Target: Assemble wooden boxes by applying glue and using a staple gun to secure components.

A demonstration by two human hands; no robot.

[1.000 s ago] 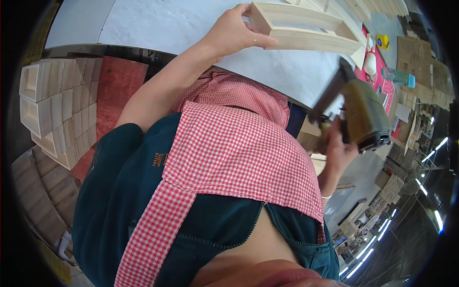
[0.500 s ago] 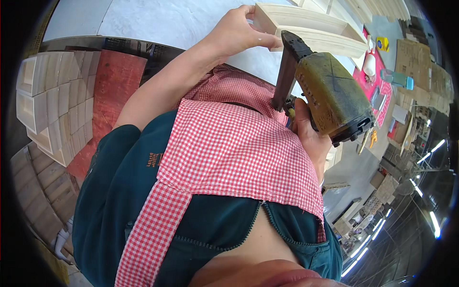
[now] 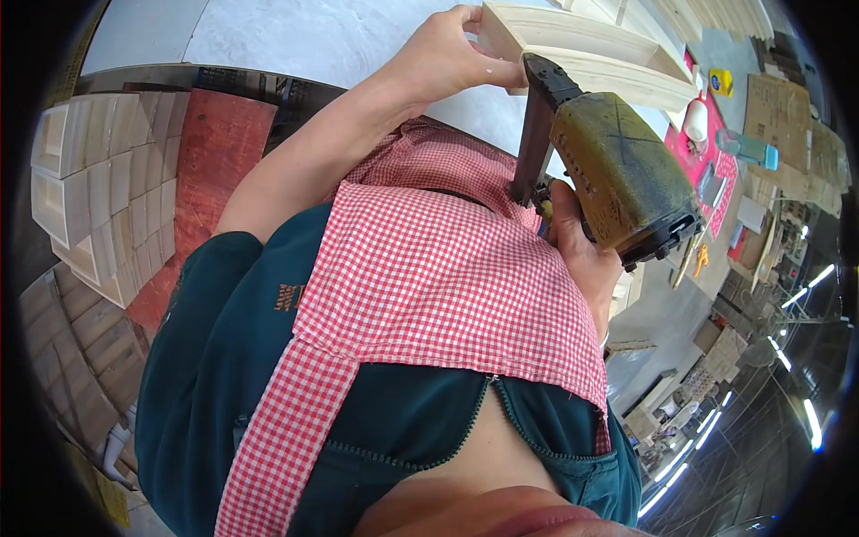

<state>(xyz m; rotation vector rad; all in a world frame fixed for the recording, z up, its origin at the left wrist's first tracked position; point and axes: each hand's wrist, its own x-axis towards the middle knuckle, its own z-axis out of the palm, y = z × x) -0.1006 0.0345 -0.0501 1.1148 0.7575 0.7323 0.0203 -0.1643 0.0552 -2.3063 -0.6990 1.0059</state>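
Note:
A pale wooden box frame [image 3: 591, 69], long and narrow, lies on the white worktop [image 3: 277, 36]. My left hand [image 3: 456, 55] grips its left end, thumb on the near side and fingers round the far side. My right hand [image 3: 580, 246] is closed round the handle of a nail gun [image 3: 622, 170] with a worn, yellowish-brown body. The gun's dark nose comes up against or just in front of the frame's near side, close to my left thumb; whether they touch I cannot tell. Most of my right fingers are hidden behind the gun.
Stacked wooden boxes [image 3: 107, 179] stand at the left beside a red board [image 3: 210, 188]. Right of the frame are a white bottle [image 3: 695, 121], a teal-capped clear container [image 3: 747, 149], a yellow tub [image 3: 720, 82] and cardboard boxes [image 3: 792, 134]. More wooden strips [image 3: 716, 18] lie at the far right.
The wooden frame and my left hand have shifted very slightly right and up. The nail gun's body has tipped up a little. Both grips are the same.

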